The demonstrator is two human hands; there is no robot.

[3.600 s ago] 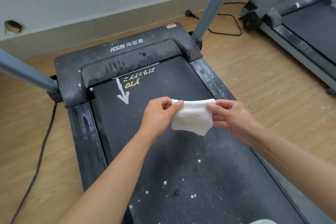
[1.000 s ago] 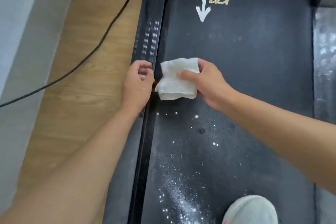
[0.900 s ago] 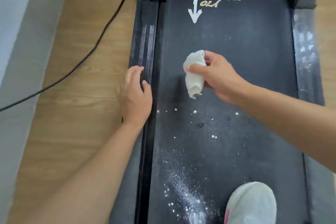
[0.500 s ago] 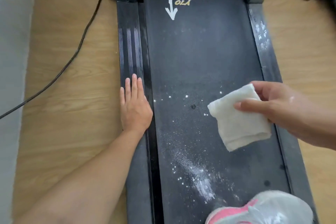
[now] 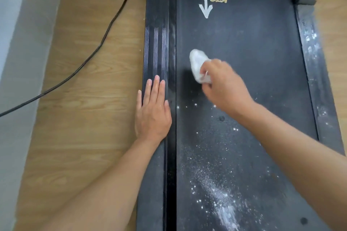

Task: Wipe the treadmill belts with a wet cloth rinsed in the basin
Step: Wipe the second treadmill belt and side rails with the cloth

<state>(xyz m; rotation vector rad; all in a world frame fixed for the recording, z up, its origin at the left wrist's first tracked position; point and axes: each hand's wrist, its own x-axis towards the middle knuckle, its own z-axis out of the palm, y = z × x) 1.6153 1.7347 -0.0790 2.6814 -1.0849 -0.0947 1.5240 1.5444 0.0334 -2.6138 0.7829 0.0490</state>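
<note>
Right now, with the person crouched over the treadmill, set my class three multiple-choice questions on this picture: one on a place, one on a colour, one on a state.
1. Where does the left hand rest?
A. on the wooden floor
B. on the ribbed black side rail
C. on the grey motor cover

2. What colour is the arrow painted on the black rubber belt?
A. white
B. red
C. blue

3. What is the right hand doing?
A. lying flat and empty
B. gripping a crumpled white cloth
C. pointing at the wall

Answers:
1 B, its straight fingers lie along the rail's ridges.
2 A, the arrow is white, next to yellow lettering.
3 B, its fingers curl round the cloth above the belt's white specks.
</note>
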